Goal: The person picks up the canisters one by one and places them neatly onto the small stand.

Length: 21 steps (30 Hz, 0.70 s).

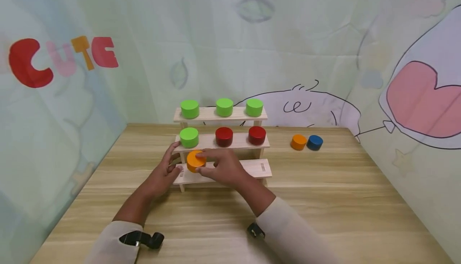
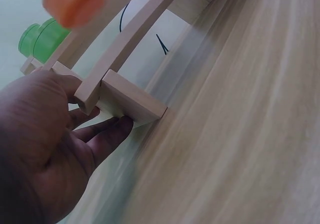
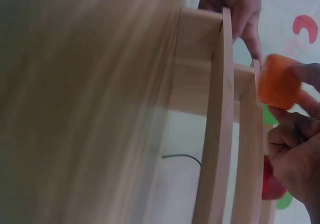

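Observation:
My right hand (image 1: 225, 167) pinches an orange round block (image 1: 195, 161) between thumb and fingers. In the right wrist view the orange block (image 3: 280, 81) appears above the lowest shelf of a three-tier wooden stand (image 1: 252, 168). At the stand's left end, my left hand (image 1: 163, 176) grips the frame; its fingers (image 2: 107, 134) press on the side support in the left wrist view. Three green blocks (image 1: 224, 107) sit along the top shelf. On the middle shelf, one green block (image 1: 189, 137) stands at the left, beside two red blocks (image 1: 224, 137).
To the right of the stand, another orange block (image 1: 298, 142) and a blue block (image 1: 315, 143) lie close together on the wood-grain table (image 1: 324, 200). A printed curtain (image 1: 151, 56) hangs behind the table and along its sides.

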Available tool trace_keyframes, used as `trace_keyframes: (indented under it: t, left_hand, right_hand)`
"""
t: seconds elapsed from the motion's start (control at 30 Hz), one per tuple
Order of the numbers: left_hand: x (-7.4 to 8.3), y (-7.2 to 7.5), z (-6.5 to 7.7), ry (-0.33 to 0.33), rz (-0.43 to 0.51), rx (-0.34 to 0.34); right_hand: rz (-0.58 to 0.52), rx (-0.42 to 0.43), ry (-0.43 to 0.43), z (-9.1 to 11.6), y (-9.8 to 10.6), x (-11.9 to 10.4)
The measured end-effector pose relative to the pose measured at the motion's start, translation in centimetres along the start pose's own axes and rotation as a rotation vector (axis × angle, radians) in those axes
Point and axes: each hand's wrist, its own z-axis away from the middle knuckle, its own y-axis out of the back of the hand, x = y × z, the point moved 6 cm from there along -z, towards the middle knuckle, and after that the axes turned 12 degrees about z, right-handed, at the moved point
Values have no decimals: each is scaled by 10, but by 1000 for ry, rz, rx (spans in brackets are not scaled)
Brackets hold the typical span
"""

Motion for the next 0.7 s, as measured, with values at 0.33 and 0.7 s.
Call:
trace_keyframes:
  t: [0.33,0.7]
  left_hand:
    - [3,-3,0,-27,2,-6]
    - [2,-2,1,-44,-14,-22]
  right_hand:
    - [-63,-105,-140,-4,-20,4]
    - [-20,-121,-173,-7,-26,3]
